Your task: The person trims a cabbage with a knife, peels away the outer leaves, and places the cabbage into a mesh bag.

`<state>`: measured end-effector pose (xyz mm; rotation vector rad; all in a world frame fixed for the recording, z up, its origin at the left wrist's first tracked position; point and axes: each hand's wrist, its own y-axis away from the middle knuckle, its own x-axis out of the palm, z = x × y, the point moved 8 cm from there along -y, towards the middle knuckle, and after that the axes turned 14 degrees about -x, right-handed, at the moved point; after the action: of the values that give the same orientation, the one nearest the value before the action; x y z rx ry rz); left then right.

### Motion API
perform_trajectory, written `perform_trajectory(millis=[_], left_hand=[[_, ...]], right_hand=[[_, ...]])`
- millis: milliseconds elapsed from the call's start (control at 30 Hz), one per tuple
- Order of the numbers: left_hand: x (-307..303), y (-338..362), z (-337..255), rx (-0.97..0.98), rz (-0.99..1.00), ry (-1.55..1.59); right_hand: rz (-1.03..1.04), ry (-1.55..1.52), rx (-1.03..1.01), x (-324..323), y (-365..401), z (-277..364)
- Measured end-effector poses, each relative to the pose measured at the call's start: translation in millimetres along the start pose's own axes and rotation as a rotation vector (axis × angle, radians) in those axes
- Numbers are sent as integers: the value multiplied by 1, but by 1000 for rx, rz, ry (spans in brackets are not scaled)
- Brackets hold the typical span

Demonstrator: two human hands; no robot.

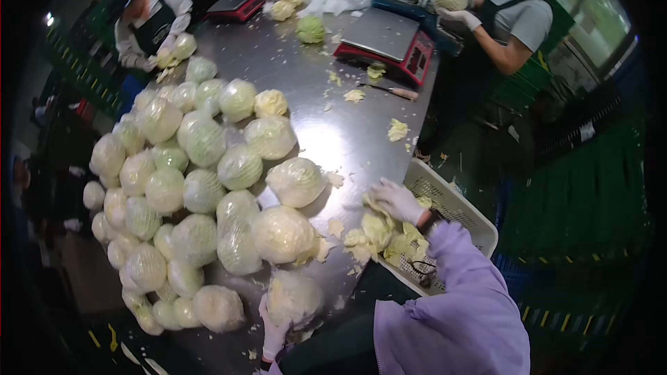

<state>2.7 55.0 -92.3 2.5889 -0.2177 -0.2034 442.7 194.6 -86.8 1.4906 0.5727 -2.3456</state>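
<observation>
Cupping hand: left hand (274, 330), fingers laid against the left side of the nearest cabbage (296, 297), near the edge of the desk (333, 111).
Reaching hand: right hand (394, 201), fingers loosely spread over loose leaves (376, 228), apart from that cabbage.
Cabbage pile (198, 191): film-wrapped, crowding the desk's left side.
Open room: bare metal beyond the right hand, toward the red scale (389, 45) and knife (399, 92).
White basket (481, 224): beside the desk's right edge, holding leafy scraps (406, 244).

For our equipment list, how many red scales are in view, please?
2: nearer scale beside the knife, farther scale at the far left of the table; others may be hidden.
</observation>
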Motion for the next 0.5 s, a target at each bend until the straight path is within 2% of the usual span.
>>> perform_trajectory(millis=[33,67,100,133,167,233,300,367,400,433,467,500], left_hand=[[0,1,1,-20,-36,17],[4,2,-7,-13,-33,18],[6,5,-11,-6,-31,15],[7,6,-10,37,-41,44],[14,3,-15,97,-41,71],[43,5,-44,97,-57,132],[57,5,-58,98,-38,186],[77,9,-74,275,-56,-401],[87,17,-88,384,-32,-446],[90,19,-87,391,-25,-450],[96,24,-90,473,6,-481],[100,30,-92,557,38,-512]], right_hand=[[65,-61,-50,10,21,18],[92,-110,-76,-8,32,42],[75,-106,6,-9,51,38],[7,-223,129,-18,66,34],[-105,-93,240,-23,88,29],[-185,-530,621,-16,99,44],[-224,-756,523,-19,65,116],[-206,-722,279,-32,32,184],[-180,-556,188,-25,23,198],[-154,-390,99,-18,16,210],[-96,-390,244,-5,19,208],[-107,-390,251,2,23,205]])
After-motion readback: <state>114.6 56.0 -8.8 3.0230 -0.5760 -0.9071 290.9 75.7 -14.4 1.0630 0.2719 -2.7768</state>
